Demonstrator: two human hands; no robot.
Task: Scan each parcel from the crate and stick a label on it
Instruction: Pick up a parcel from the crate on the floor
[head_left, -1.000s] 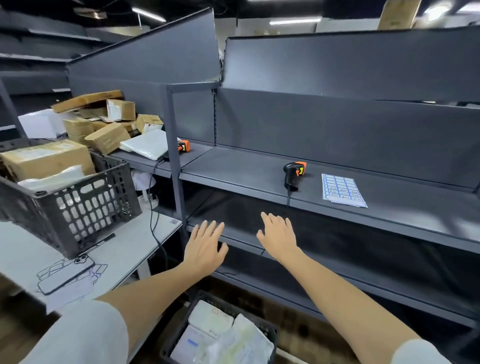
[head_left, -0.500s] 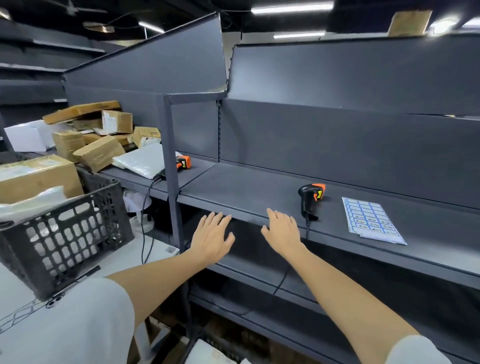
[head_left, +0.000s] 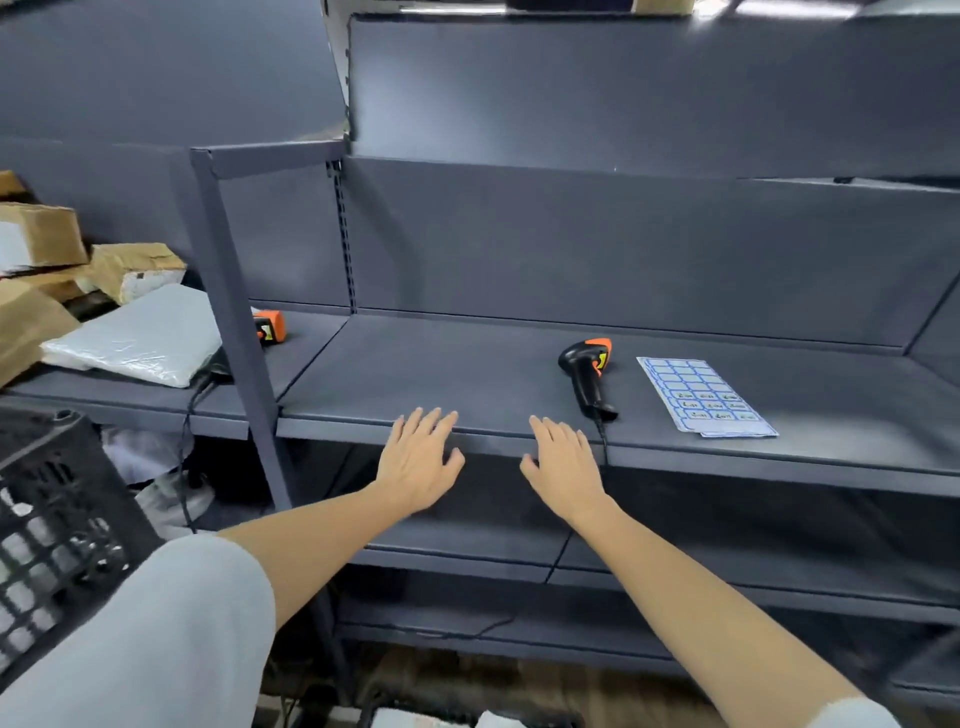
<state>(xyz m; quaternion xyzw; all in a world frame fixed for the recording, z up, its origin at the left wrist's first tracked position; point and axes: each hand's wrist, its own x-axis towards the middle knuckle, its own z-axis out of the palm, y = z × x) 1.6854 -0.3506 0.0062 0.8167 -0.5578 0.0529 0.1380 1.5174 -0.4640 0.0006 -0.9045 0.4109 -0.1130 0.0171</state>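
Observation:
My left hand (head_left: 420, 460) and my right hand (head_left: 563, 462) hover palm-down with fingers spread at the front edge of the dark grey shelf (head_left: 447, 374), holding nothing. A black and orange barcode scanner (head_left: 588, 375) lies on the shelf just right of my right hand, its cable dropping over the edge. A sheet of blue-bordered labels (head_left: 704, 396) lies flat to the scanner's right. A black plastic crate (head_left: 47, 525) sits at the lower left, only partly in view.
Brown cardboard parcels (head_left: 132, 270) and a white poly mailer (head_left: 140, 338) are piled on the left shelf bay, beside a second orange scanner (head_left: 270, 325). A grey upright post (head_left: 234, 332) divides the bays. More shelves run below.
The view has moved closer to the shelf and to the right. Both hands have come up to the shelf's front edge, still spread and holding nothing. The crate has slid to the left edge.

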